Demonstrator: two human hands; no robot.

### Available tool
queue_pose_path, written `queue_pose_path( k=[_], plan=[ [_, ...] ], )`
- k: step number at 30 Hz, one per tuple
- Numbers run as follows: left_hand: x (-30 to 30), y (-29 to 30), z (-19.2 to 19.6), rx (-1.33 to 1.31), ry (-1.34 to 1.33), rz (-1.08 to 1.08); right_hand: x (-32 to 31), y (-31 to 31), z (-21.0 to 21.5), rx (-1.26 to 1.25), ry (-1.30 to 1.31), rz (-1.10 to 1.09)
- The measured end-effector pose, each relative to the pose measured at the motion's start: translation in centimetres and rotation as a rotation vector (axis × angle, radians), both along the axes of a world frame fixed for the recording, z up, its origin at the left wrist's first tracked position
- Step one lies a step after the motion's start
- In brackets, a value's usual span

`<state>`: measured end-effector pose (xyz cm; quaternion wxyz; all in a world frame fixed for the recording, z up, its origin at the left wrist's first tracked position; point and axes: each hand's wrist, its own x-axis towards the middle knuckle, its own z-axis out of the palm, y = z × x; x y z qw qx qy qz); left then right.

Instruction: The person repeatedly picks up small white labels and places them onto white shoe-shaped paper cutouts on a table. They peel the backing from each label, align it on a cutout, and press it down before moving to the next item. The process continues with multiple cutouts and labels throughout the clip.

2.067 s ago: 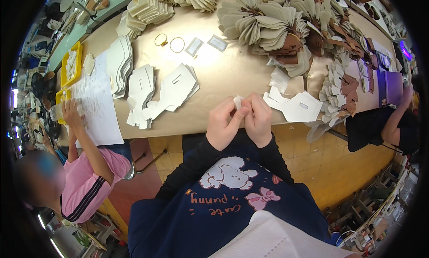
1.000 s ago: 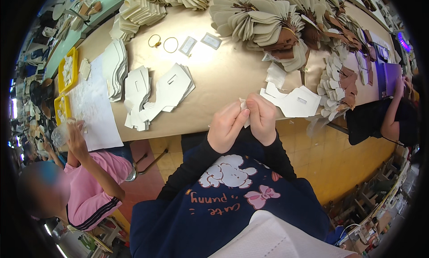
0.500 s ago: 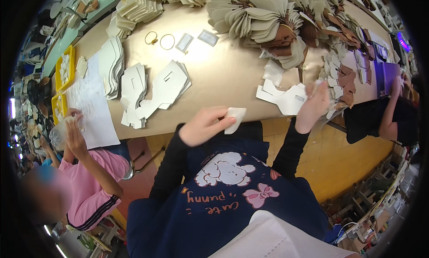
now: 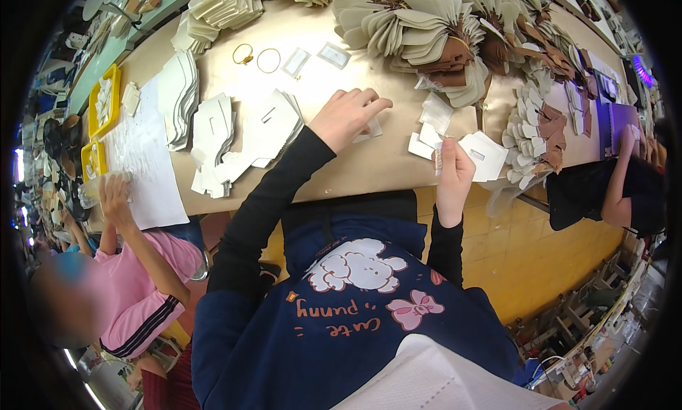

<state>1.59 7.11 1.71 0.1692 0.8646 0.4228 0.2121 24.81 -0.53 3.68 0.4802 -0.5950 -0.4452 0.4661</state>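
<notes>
My left hand (image 4: 348,117) reaches over the table, fingers apart and bent, palm down. Beside and partly beneath its fingers lies a small white piece (image 4: 372,130) on the tabletop. My right hand (image 4: 456,174) is closed in a pinch, thumb up, on a small pale strip (image 4: 438,156) whose kind I cannot make out. Just behind that hand are white cut-out pieces (image 4: 489,158), one with a small rectangular window. A square white sheet (image 4: 435,112) lies a little farther off.
Left of my hands stand stacks of white cut pieces (image 4: 273,126). Fanned bundles of pale and brown pieces (image 4: 405,26) cover the far right. Two rings (image 4: 268,61) and two small packets (image 4: 334,55) lie at the back. A co-worker in pink (image 4: 153,268) sits at left beside yellow trays (image 4: 106,101).
My left hand has moved forward over the table and let go of the white piece. My right hand has come left and nearer, and now pinches a small strip in front of the cut-outs.
</notes>
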Motion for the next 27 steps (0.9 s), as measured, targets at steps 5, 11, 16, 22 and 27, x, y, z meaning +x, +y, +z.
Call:
queue_pose_path(
  k=[5,11,16,22,27],
  plan=[
    [0.6,-4.0,-0.3,0.077,-0.012,0.272,-2.0,0.5,0.8,-0.086,0.412,0.130],
    [2.2,-9.5,-2.5,-0.040,-0.073,0.406,-5.4,2.2,-2.0,-0.291,0.981,0.200],
    [0.1,-10.4,-2.6,-0.118,0.073,0.317,-6.6,2.5,-2.7,-0.274,0.691,0.141],
    [-1.5,-9.8,0.1,-0.050,-0.149,0.375,-5.8,2.0,-0.5,-0.114,0.436,0.054],
    [0.4,-10.6,3.7,-0.871,-1.159,0.447,-6.5,1.5,0.7,0.407,-0.282,0.161]
  ],
)
